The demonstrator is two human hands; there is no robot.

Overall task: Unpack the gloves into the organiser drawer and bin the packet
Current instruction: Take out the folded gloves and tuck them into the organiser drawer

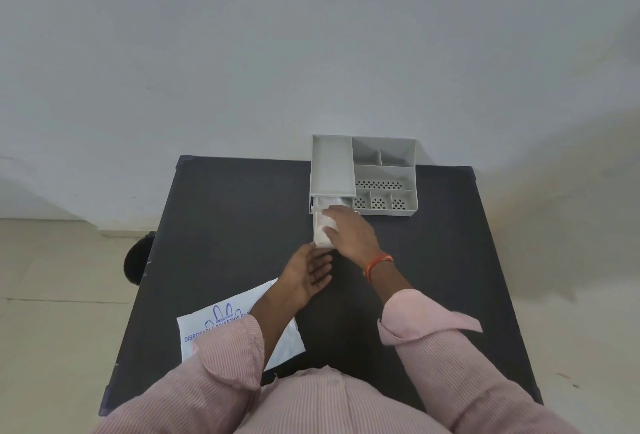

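A grey desk organiser (384, 170) stands at the far edge of the black table (225, 225). Its drawer (316, 225) is pulled out toward me and holds a white wad of gloves (325, 225). My right hand (349, 232) lies flat on the gloves, fingers spread, pressing them into the drawer. My left hand (310, 274) is open, palm up, its fingertips at the drawer's front end. The white glove packet (235, 322) with blue print lies flat near me on the left, partly under my left forearm.
A dark round object (138, 260) sits on the floor just past the table's left edge. The organiser's compartments on the right show nothing inside. A pale wall rises right behind the table.
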